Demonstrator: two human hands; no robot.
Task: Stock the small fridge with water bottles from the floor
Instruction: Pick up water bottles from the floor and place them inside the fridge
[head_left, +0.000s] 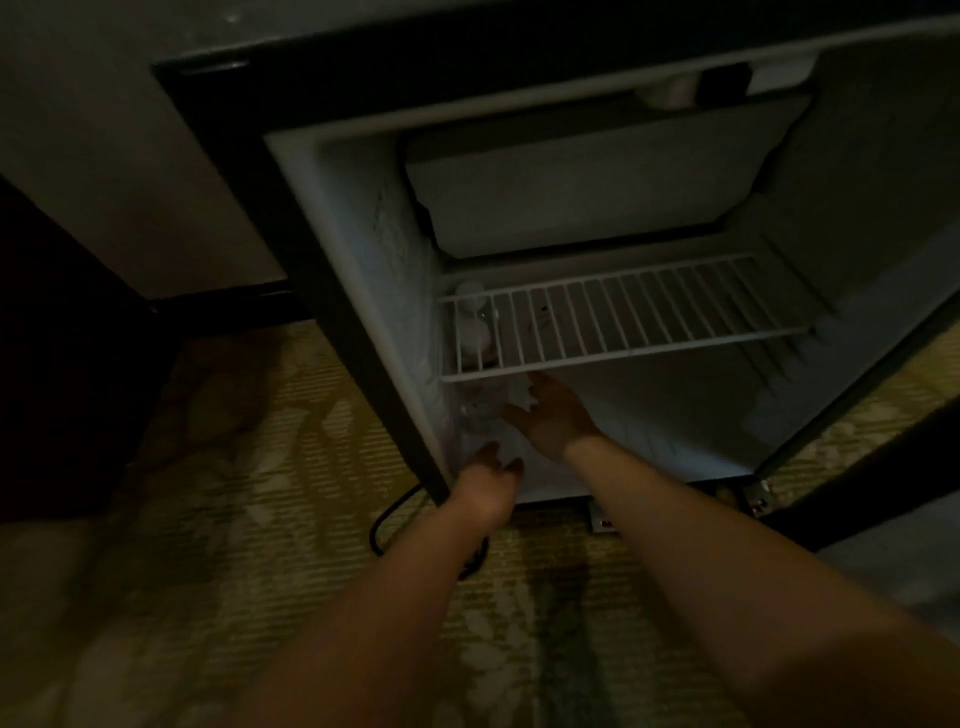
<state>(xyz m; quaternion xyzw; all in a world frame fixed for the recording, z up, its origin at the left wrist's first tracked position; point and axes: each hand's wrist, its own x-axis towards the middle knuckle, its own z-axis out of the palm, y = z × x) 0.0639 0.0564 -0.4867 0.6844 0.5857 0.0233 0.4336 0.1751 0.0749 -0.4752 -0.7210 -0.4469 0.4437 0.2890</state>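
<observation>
Both arms are stretched into the lower left corner of the fridge (311, 208): the right hand (550, 415) is held open with fingers spread just under the shelf (623, 322), and the left hand (488, 486) is set nearer, at the sill, its grip not to be told in the dark. One shelf and about three bottles (480, 410) are made out, the count blurred. The bottles are stood against the left wall, just left of the right hand and just beyond the left.

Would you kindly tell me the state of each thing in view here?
Fridge: door open.
Freezer flap: closed.
Wire shelf: in place, level.
Water bottles: apparently upright, under the shelf, by the left wall.
Left hand: at the bottles, grip unclear.
Right hand: at the bottles, grip unclear.
</observation>
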